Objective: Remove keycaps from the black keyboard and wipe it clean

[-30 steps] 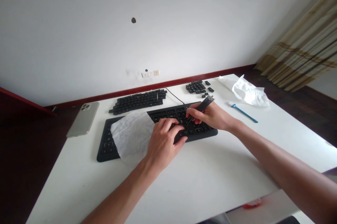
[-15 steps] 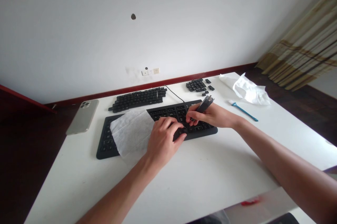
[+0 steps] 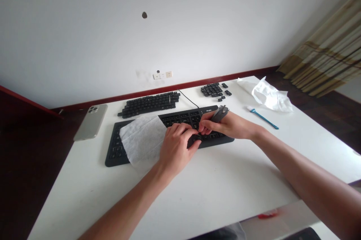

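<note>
A black keyboard [image 3: 180, 117] lies on the white table [image 3: 214, 187], its left half covered by a white paper towel [image 3: 142, 138]. My left hand [image 3: 175, 149] rests on the keys near the middle, fingers curled and pinched together by the right hand's fingertips. My right hand [image 3: 225, 125] grips a dark keycap puller [image 3: 221, 112], its tip down at the keys. What the left fingers hold is hidden.
Removed black keycaps lie in a long group [image 3: 149, 102] behind the keyboard and a smaller group [image 3: 213, 90] at the back right. A phone [image 3: 90, 121] lies at the left edge. A crumpled white wipe [image 3: 270, 95] and a blue brush [image 3: 263, 118] lie at the right.
My right hand has lowered and tilted the puller flatter toward the keys. My left fingers have drawn closer to the right fingertips. The view shifted slightly.
</note>
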A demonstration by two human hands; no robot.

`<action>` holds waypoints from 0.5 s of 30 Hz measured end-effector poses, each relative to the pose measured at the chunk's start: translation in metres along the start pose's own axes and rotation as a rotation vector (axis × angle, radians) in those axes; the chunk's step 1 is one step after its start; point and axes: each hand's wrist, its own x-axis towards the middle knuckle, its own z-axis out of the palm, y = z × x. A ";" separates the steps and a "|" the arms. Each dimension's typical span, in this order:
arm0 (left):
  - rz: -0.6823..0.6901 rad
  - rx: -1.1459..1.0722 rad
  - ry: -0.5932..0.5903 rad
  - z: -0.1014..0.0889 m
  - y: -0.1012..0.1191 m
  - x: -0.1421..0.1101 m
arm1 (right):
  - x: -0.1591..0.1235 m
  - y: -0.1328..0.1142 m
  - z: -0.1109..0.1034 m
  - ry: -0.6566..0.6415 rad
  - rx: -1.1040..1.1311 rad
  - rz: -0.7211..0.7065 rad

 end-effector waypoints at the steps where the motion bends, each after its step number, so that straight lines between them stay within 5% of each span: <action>1: -0.001 -0.002 -0.001 0.000 0.000 0.000 | -0.001 -0.002 0.002 0.011 -0.035 -0.007; 10: 0.000 0.001 0.013 0.001 0.002 0.001 | -0.003 -0.005 -0.002 0.081 -0.302 0.037; 15: 0.032 -0.002 0.006 0.002 0.002 -0.001 | -0.002 -0.002 -0.005 0.050 -0.185 0.092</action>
